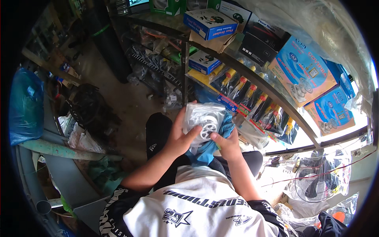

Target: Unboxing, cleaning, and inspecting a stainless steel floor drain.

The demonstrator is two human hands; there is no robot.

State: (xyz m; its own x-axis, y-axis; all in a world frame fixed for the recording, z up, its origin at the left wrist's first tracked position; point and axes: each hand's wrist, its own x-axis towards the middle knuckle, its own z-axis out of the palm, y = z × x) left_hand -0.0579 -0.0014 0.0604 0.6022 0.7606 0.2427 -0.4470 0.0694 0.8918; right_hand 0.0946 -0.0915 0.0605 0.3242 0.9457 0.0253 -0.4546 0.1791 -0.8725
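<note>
Above my lap, both hands grip a silvery floor drain (209,128) in a clear plastic bag. Its round slotted grate faces up. My left hand (182,136) is closed on its left side, the thumb lying over the wrapped front. On the other side, my right hand (227,144) pinches the lower right edge with its thumb near the grate. A blue cloth (206,155) bunches beneath the drain and along its right side, partly against my right hand. The fingers behind the drain are hidden.
A curved metal-framed display shelf (252,75) runs ahead and to the right. It carries a blue and white box (210,23), larger blue and orange boxes (302,71) and several bagged yellow-and-red items. A bagged fan (314,179) stands right; a blue bag (27,106) is far left.
</note>
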